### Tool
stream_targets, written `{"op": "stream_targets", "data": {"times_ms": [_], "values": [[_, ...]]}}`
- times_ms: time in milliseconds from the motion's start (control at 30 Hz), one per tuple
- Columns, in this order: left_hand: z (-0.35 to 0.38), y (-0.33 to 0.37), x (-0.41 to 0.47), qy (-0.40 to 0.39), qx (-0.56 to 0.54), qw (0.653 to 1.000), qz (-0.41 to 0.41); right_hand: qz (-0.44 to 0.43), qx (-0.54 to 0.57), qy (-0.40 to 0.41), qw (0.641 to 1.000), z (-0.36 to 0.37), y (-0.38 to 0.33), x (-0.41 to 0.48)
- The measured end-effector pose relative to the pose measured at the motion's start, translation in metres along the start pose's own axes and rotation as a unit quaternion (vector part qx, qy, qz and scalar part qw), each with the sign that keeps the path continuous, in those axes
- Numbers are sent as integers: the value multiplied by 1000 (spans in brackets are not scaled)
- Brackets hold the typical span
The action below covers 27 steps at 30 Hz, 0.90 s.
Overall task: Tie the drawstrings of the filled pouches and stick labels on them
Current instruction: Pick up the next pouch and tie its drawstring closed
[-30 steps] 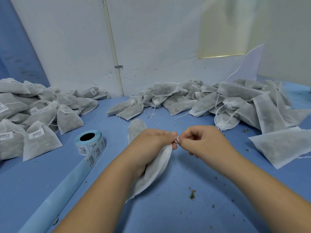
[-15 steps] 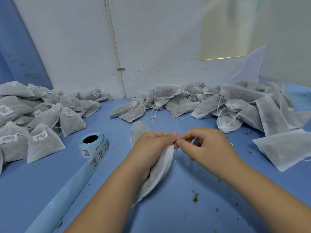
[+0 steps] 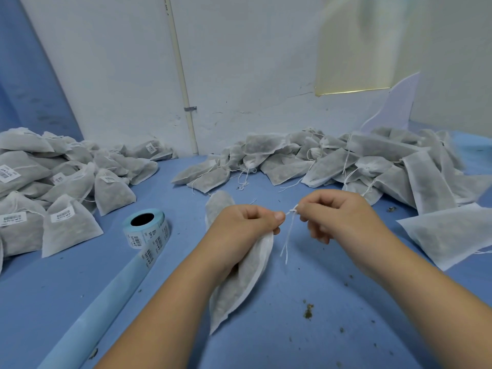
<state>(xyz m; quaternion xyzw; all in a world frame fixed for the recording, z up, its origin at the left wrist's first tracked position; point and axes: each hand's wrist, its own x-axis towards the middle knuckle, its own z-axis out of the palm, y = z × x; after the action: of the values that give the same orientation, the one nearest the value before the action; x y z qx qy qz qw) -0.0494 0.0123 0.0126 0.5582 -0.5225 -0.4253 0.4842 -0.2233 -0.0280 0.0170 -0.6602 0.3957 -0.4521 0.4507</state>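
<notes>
Only the head view here. The left hand point(image 3: 243, 227) is curled tight around the neck of a filled pouch point(image 3: 239, 283), which hangs down onto the blue table point(image 3: 306, 342), probably so the mouth stays bunched. The right hand point(image 3: 338, 214) pinches the drawstring point(image 3: 288, 230) at the knot, other fingers loosely curled, loose ends dangling. Label roll point(image 3: 146, 227) sits just left, handy for later.
</notes>
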Motion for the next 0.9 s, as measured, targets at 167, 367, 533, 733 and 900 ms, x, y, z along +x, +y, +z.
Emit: {"op": "stream_targets", "data": {"times_ms": [167,367,533,733,900], "values": [[-1,-1,1,3,4,1000,17,38,191,-22,981,-4,-1,2],[0,-1,2,0,33,999,35,56,312,-86,945,-1,-2,2],[-6,0,3,38,40,997,52,48,248,-23,967,-7,0,7],[-3,0,2,5,53,997,61,40,369,-80,925,3,-2,3],[-2,2,0,-9,52,996,69,61,446,-124,884,6,0,1]]}}
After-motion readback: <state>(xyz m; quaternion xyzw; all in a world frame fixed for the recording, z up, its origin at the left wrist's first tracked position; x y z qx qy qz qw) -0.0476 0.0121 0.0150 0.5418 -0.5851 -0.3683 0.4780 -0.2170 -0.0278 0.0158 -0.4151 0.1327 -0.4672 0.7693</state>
